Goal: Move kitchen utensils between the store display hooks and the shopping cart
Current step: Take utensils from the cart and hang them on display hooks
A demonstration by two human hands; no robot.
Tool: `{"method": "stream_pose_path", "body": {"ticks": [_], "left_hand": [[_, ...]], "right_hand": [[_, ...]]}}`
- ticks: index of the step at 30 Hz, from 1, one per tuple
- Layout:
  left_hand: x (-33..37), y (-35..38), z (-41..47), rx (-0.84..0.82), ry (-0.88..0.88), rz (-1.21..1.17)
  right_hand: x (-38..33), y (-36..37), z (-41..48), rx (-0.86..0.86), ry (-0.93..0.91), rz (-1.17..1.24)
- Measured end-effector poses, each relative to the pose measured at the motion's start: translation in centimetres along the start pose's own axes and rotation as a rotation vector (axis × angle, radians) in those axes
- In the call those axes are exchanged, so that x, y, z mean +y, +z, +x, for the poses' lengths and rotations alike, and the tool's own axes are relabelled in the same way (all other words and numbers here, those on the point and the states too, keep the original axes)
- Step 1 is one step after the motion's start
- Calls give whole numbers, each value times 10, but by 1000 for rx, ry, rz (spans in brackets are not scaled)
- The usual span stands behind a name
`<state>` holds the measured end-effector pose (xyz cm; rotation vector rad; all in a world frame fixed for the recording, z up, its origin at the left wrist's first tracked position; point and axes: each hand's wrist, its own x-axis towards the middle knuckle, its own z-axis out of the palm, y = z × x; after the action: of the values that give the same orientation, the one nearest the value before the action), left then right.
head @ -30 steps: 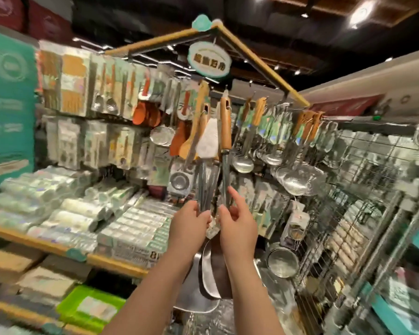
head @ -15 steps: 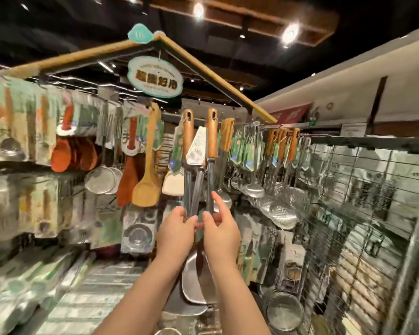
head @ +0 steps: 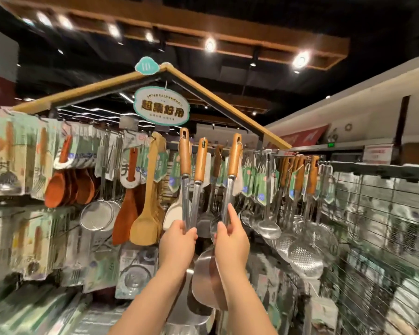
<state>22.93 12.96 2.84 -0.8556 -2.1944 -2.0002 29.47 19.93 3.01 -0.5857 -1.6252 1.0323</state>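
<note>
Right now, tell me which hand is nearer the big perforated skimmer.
Right. The right hand sits left of the perforated skimmer; the left hand is farther left, beyond it.

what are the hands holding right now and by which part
The left hand grips two wooden-handled utensils by their steel shafts, above the heads. The right hand grips a third utensil by its shaft too.
</note>
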Motion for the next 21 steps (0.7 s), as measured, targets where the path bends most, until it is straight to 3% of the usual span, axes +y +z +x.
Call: {"method": "stream_pose_path", "body": {"ticks": [9,21], "left_hand": [[-3,22,22,23,-7,2],[-16,26,38,26,-2,101]], "right_hand": [[21,6,38,-55,-40,-66],[39,22,66,-102,61,-123]]}}
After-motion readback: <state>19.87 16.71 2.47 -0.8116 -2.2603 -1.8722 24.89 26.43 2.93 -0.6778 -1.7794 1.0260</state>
